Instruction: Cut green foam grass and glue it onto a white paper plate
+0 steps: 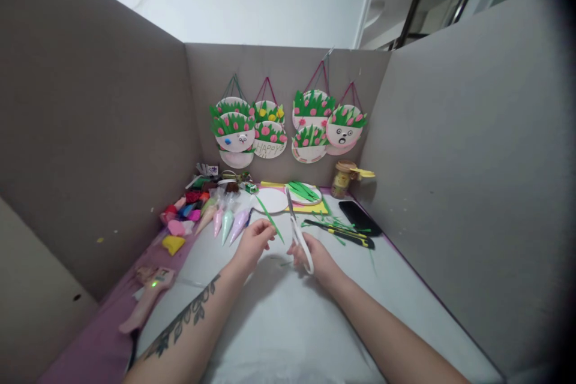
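Between the closed fingers of my left hand (257,241) is a narrow green paper strip (269,217), slanting up to the left. My right hand (315,255) grips a pair of scissors (297,231) with white handles, the blades pointing away from me. Scissors and strip are a short way apart. Beyond them, a white paper plate (271,200) lies next to another plate heaped with green paper strips (303,191). Thin green scraps (344,228) are scattered to the right of the scissors, around a black and yellow utility knife (355,236).
A dark phone (359,218) and a lidded jar (342,180) stand along the right. At left are piping bags (227,219), coloured clay packs (184,210) and a pink glue gun (150,297). Decorated paper plates (312,113) hang on the grey back panel (202,81); side panels enclose the table.
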Demonstrator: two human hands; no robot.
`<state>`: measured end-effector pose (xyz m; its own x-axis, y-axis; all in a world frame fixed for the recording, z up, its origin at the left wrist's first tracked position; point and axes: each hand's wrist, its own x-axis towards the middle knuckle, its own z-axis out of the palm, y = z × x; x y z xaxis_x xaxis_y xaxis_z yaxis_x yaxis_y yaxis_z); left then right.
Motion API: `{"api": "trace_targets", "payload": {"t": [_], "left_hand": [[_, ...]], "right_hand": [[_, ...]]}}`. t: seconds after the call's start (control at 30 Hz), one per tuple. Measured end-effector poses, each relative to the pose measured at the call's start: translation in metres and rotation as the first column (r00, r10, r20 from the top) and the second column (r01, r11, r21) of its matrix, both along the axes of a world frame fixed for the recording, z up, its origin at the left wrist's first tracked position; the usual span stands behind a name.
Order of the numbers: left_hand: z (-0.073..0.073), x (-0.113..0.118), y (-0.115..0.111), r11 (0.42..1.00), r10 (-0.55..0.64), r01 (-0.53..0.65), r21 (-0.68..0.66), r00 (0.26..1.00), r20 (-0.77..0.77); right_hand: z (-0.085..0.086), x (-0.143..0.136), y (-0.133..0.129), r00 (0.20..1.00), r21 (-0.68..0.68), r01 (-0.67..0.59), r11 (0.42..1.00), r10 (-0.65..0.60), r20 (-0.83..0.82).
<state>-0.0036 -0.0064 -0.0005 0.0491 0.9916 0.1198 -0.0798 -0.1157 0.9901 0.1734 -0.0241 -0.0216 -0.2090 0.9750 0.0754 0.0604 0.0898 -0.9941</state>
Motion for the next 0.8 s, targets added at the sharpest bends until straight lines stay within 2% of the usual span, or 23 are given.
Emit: {"api": "trace_targets", "payload": {"t": [0.13,0.23,0.37,0.63,0.8], "left_hand": [[-0.011,0.017,-0.007,0.991,-0.135,0.137,0.007,0.984,-0.116],[-0.016,0.025,-0.011,0.988,-0.155,0.157,0.005,0.979,-0.133],[-0.017,0.023,-0.010,0.992,-0.127,0.130,0.009,0.981,-0.144],[-0.023,0.008,0.004,1.000,0.007,-0.004,0.031,0.996,-0.085],[-0.023,0.007,0.006,0.999,0.020,-0.016,0.045,0.996,-0.084]], "right_hand": [[0.002,-0.004,-0.001,0.993,0.072,0.113,0.991,-0.111,-0.031],[0.002,-0.007,-0.002,0.988,0.110,0.156,0.982,-0.155,-0.021],[-0.002,-0.006,-0.002,0.988,0.178,0.148,0.973,-0.153,0.010],[-0.017,-0.005,0.000,0.992,0.162,0.100,0.982,-0.110,0.056],[-0.019,-0.004,0.001,0.987,0.172,0.103,0.980,-0.123,0.108]]}}
